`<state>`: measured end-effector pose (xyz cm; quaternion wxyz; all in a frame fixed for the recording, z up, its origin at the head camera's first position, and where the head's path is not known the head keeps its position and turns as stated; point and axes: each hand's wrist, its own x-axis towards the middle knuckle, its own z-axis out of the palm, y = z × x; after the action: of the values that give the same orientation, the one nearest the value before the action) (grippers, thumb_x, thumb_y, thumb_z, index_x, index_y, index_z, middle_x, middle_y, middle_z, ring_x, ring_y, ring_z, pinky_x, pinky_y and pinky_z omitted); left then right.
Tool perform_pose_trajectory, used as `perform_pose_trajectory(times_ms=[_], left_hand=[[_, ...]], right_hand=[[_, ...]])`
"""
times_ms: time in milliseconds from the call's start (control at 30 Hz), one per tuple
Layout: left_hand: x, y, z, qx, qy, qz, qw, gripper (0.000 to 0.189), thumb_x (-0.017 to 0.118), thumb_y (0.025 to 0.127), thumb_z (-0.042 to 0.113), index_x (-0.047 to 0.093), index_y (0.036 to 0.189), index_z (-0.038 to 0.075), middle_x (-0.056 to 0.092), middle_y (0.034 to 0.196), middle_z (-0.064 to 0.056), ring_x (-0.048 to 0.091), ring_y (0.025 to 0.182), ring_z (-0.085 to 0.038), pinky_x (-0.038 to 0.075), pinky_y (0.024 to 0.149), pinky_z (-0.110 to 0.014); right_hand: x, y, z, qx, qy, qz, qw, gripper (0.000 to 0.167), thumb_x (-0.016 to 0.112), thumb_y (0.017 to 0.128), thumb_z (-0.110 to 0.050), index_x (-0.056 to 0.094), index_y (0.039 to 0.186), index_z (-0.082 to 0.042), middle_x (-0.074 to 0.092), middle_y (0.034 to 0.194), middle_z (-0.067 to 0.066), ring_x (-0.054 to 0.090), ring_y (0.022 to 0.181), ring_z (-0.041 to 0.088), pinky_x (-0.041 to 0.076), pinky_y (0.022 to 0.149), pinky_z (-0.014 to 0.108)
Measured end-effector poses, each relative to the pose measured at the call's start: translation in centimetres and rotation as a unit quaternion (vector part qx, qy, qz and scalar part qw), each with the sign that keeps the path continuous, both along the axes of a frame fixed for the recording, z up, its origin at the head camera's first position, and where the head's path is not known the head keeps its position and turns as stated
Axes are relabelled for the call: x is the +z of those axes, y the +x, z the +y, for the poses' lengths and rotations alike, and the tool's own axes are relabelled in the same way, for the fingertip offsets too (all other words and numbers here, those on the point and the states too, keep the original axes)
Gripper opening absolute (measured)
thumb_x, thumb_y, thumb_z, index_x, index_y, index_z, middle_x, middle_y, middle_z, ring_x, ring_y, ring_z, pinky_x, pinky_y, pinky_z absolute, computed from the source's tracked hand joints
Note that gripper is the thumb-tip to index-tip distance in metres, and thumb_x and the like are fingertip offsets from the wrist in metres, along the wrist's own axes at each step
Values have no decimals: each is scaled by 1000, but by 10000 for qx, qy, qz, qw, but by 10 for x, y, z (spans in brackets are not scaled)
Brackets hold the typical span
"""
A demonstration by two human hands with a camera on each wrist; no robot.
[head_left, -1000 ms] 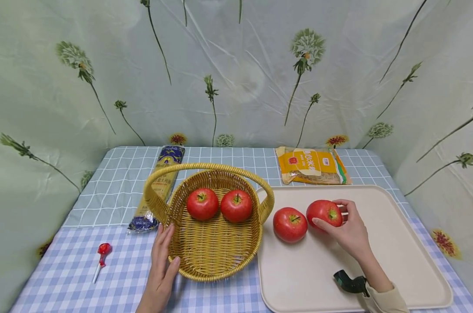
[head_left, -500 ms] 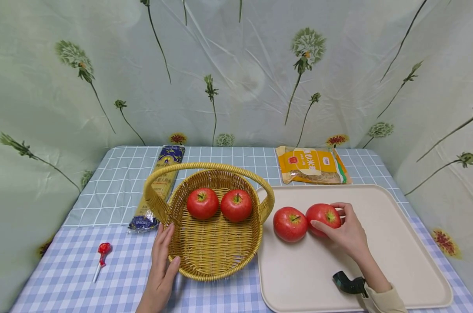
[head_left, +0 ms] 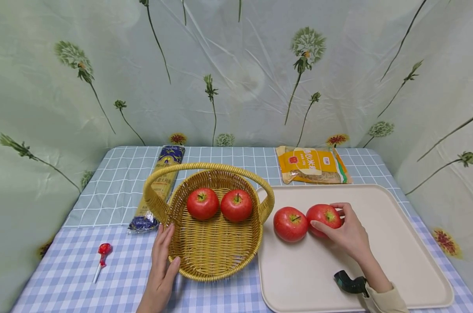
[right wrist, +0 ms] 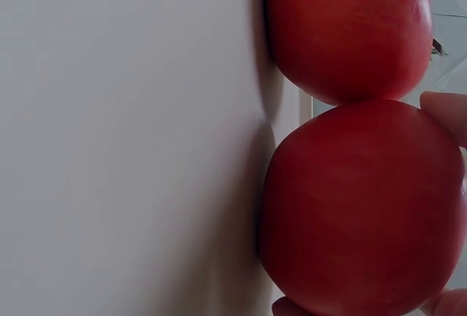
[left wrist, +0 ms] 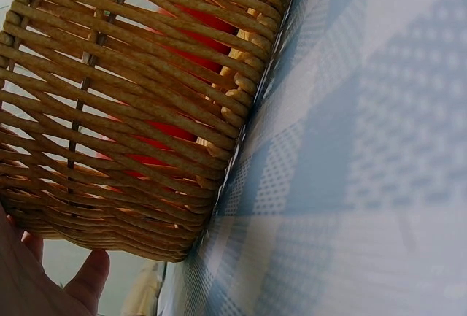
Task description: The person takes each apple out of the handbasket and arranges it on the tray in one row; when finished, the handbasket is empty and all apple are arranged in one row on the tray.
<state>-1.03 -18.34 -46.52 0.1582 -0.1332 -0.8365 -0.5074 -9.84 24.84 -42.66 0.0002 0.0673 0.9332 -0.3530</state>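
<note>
A red apple (head_left: 320,219) sits on the big pale tray (head_left: 401,256), near the tray's back edge. The right hand (head_left: 348,234) pinches it, with the thumb on the near side and the fingers bent around the far side. The top of this apple, where the little dip is, leans toward that hand. It touches a second apple (head_left: 290,225), which is also on the tray, just beside it on the left. Around the right wrist is a dark strap thing (head_left: 350,282), next to a cream sleeve (head_left: 387,300). To the left of the tray stands a yellow woven basket (head_left: 214,250) with a tall round handle. Two more apples (head_left: 219,205) are inside, side by side at the back, with their stems up. The left hand (head_left: 160,265) rests on the basket's left side, with its fingers nearly straight and its thumb held apart. Behind that hand, a long blue and gold spaghetti bag (head_left: 163,188) lies partly behind the handle. A red lollipop (head_left: 103,252) lies on the checked cloth (head_left: 64,269), well to the left. An orange food bag (head_left: 312,167) lies just behind the tray. At the very back hangs a pale curtain (head_left: 240,104) with flowers on it.
</note>
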Motion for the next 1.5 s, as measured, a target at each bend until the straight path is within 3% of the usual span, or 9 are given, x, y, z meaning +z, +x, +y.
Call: perform_pose_trajectory(times_ms=[267, 867, 1500], left_hand=[[-2, 1, 1, 26, 27, -30, 10000, 68, 43, 90, -10, 19, 151, 6, 16, 153, -15, -5, 141, -35, -1, 109, -24], [-3, 0, 2, -7, 118, -56, 9999, 67, 44, 90, -11, 20, 151, 4, 16, 153, -13, -6, 142, -31, -1, 109, -24], [-1, 0, 0, 6, -8, 42, 10000, 69, 45, 88, -12, 21, 151, 5, 18, 153, -13, -3, 142, -33, 0, 110, -25]], right_hand=[[1, -3, 1, 170, 185, 18, 9997, 79, 71, 78, -52, 38, 127, 0, 47, 119, 22, 49, 104, 39, 51, 74, 51], [6, -6, 2, 427, 600, -88, 9972, 79, 65, 80, -58, 40, 129, -2, 49, 113, 21, 52, 99, 37, 51, 70, 49], [2, 0, -6, 278, 481, -191, 9983, 86, 62, 83, -59, 32, 138, -1, 42, 122, 26, 47, 106, 41, 49, 76, 55]])
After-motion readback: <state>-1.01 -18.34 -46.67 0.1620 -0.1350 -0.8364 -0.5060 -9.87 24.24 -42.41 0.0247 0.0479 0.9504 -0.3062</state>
